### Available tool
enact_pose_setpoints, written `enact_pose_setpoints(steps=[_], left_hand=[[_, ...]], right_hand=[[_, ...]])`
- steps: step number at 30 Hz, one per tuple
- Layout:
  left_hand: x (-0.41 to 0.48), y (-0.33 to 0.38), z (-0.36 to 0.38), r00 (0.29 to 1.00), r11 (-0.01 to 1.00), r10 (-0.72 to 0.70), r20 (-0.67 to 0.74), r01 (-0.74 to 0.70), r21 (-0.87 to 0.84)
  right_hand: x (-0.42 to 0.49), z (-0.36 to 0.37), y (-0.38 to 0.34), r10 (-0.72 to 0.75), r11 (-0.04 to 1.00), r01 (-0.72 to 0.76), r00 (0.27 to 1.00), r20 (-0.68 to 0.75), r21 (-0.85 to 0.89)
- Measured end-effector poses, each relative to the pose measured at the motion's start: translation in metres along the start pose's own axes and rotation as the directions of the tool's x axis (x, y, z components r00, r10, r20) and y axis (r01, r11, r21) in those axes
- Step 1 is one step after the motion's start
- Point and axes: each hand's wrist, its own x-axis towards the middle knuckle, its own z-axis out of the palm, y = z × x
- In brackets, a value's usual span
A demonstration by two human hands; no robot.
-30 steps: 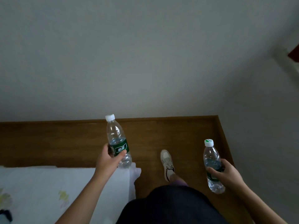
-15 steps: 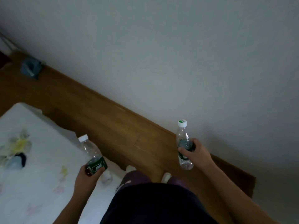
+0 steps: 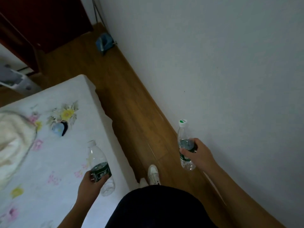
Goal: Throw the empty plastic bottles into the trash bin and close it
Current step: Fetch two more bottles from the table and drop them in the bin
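Note:
My left hand (image 3: 89, 184) grips a clear plastic bottle (image 3: 97, 155) with a green label and white cap, held over the edge of the bed. My right hand (image 3: 198, 155) grips a second clear bottle (image 3: 182, 132) with a green label and a white cap, upright, close to the wall. A blue bin-like object (image 3: 104, 42) stands far ahead on the floor against the wall; I cannot tell whether it is the trash bin or whether it has a lid.
A bed with a white flowered sheet (image 3: 49, 153) fills the left side, with a cream blanket (image 3: 11, 139) on it. A narrow strip of wooden floor (image 3: 131, 112) runs between bed and grey wall (image 3: 222, 63). Dark red furniture (image 3: 41, 22) stands at the far end. My white shoe (image 3: 153, 175) is on the floor.
The view has turned left along the wall, bringing the floor strip, the blue object and red furniture into view. Both hands still hold their bottles, now lower in the frame.

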Motion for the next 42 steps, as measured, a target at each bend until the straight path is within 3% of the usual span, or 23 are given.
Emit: enact_pose_setpoints(steps=[5, 16, 24, 32, 37, 42], left_hand=[[0.093, 0.020, -0.004, 0.999, 0.999, 0.017, 0.033, -0.019, 0.048], [0.232, 0.170, -0.031, 0.989, 0.991, 0.135, -0.062, -0.136, -0.018], [0.312, 0.194, -0.069, 0.975, 0.991, -0.077, -0.207, 0.053, -0.119], [0.361, 0.204, -0.115, 0.881, 0.928, -0.330, -0.339, 0.238, -0.286], [0.414, 0.203, -0.132, 0.840, 0.889, -0.412, -0.354, 0.285, -0.359], [0.497, 0.215, -0.167, 0.842, 0.870, -0.432, -0.324, 0.295, -0.395]], right_hand=[[0.048, 0.001, -0.014, 0.050, 0.998, -0.051, 0.998, -0.024, -0.032], [0.189, -0.014, -0.084, 0.101, 0.992, -0.099, 0.995, 0.025, -0.078], [0.349, 0.026, -0.229, -0.053, 0.993, 0.073, 0.979, 0.196, -0.096], [0.466, 0.098, -0.409, -0.224, 0.937, 0.313, 0.879, 0.421, -0.154], [0.521, 0.138, -0.487, -0.240, 0.920, 0.359, 0.834, 0.498, -0.158], [0.579, 0.164, -0.533, -0.211, 0.918, 0.338, 0.860, 0.465, -0.208]])
